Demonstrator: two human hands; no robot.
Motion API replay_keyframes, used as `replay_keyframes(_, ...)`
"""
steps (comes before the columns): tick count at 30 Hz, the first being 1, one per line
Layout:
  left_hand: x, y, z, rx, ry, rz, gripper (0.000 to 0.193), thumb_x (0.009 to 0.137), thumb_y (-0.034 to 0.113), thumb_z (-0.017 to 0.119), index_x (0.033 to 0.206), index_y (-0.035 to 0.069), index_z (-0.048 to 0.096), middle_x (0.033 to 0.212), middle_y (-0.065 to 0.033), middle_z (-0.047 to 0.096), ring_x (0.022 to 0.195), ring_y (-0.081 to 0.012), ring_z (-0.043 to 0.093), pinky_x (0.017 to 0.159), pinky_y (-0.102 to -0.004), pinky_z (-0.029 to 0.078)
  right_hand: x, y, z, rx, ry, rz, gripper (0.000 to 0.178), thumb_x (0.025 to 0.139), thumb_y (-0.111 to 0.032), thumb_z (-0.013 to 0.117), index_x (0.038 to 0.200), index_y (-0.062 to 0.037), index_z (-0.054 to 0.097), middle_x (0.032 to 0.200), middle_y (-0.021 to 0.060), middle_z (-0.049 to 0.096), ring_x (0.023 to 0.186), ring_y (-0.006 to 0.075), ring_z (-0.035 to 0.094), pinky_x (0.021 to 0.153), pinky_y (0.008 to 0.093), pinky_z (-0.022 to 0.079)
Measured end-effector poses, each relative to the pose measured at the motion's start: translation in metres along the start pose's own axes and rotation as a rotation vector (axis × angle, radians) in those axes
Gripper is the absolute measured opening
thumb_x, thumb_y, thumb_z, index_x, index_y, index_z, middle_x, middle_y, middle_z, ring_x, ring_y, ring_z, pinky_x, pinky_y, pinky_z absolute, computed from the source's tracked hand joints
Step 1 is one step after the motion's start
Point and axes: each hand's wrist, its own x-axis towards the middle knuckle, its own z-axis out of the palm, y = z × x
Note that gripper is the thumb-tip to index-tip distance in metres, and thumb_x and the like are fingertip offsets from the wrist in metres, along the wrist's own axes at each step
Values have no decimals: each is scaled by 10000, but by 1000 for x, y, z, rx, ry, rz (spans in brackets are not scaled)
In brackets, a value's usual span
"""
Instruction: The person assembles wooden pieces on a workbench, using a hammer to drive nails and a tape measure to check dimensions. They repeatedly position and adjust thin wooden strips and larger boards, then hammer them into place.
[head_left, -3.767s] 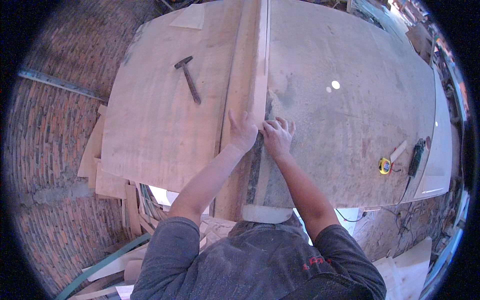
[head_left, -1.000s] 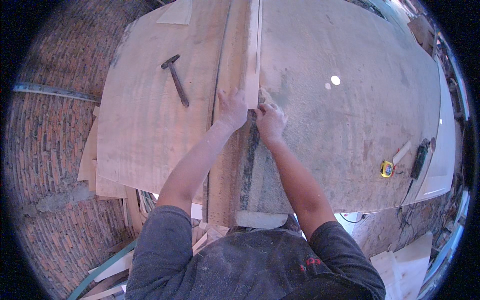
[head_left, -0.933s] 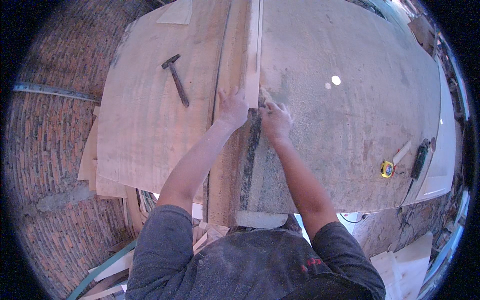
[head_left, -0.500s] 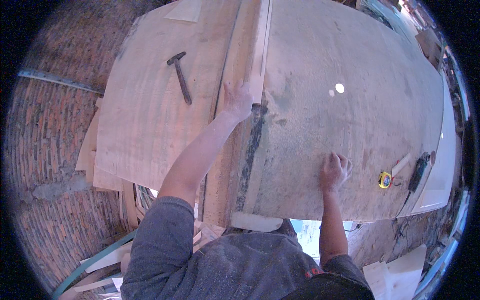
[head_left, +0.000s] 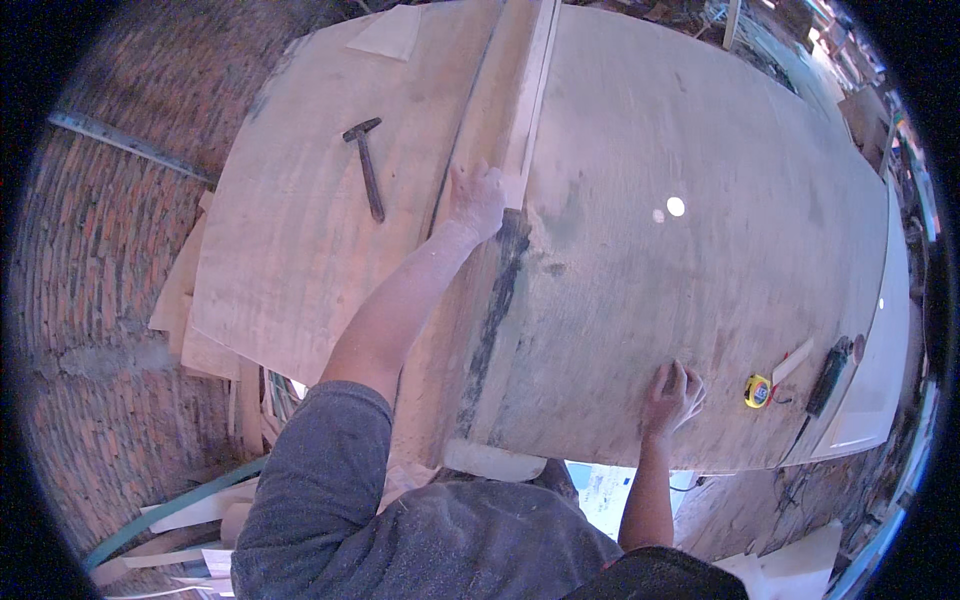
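1. The pale wood strip [head_left: 525,140] lies along the middle of the bench [head_left: 620,290], running away from the person beside a long raised board [head_left: 487,90]. Its near end stops next to the left hand, where a dark streak [head_left: 490,330] on the surface begins. Against the earlier views, it shows no clear shift.
2. The left hand [head_left: 477,203] has stayed at that near end, against the strip's left side. Its fingers are partly spread over the board; whether the thumb pinches the strip or merely presses it, I cannot tell.
3. The right hand [head_left: 676,396] is the main change. About a second ago it worked at the strip's end opposite the left; now it is well apart, toward the near right part of the bench. Its fingers are loosely curled with gaps between them, and nothing shows in them. Contact with the surface cannot be told.
4. For the work, I judge this means the strip's near end is tended by one hand only, the other being free.
5. Right of that free hand lie a yellow tape measure [head_left: 757,391], a pale stick [head_left: 793,362] and a dark tool [head_left: 830,378], apparently undisturbed.
6. Farther left, the hammer [head_left: 366,170] rests untouched.
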Motion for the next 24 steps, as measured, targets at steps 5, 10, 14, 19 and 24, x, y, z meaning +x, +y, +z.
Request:
replay_keyframes(5,5,0,-1,-23,13,-9,190,820,134,648,972,125,763,1109,-49,614,1197,-245,506,1028,-593,331,1,-4,-4,-11,-17,0,286,899,-312,715,1134,-149,724,1199,63,618,1191,295,534,1053,498,361)
replay_keyframes(10,16,-1,-2,-74,-66,-52,195,835,133,643,988,120,764,1140,-57,598,1232,-243,480,1085,-619,286,2,-4,-4,8,-18,4,297,904,-321,704,1140,-142,717,1188,71,616,1182,302,535,1053,497,361)
replay_keyframes(14,20,0,1,-30,-21,-60,213,843,137,640,1013,122,769,1151,-49,596,1256,-234,465,1089,-604,281,2,-1,-3,27,-16,-6,297,905,-322,698,1133,-133,717,1183,84,614,1182,306,534,1056,498,358)
replay_keyframes(19,27,-3,8,-41,51,-68,196,844,159,651,989,139,781,1151,-42,597,1253,-232,466,1060,-577,297,1,0,0,-7,10,-42,289,903,-313,700,1123,-126,714,1180,91,610,1181,309,534,1058,498,356)
replay_keyframes(24,35,-1,-2,-18,-68,-46,191,843,157,652,979,151,785,1167,-42,603,1245,-240,475,1060,-586,296,1,-5,-3,-7,4,-15,289,905,-308,700,1121,-117,710,1182,92,605,1181,312,531,1059,502,356)
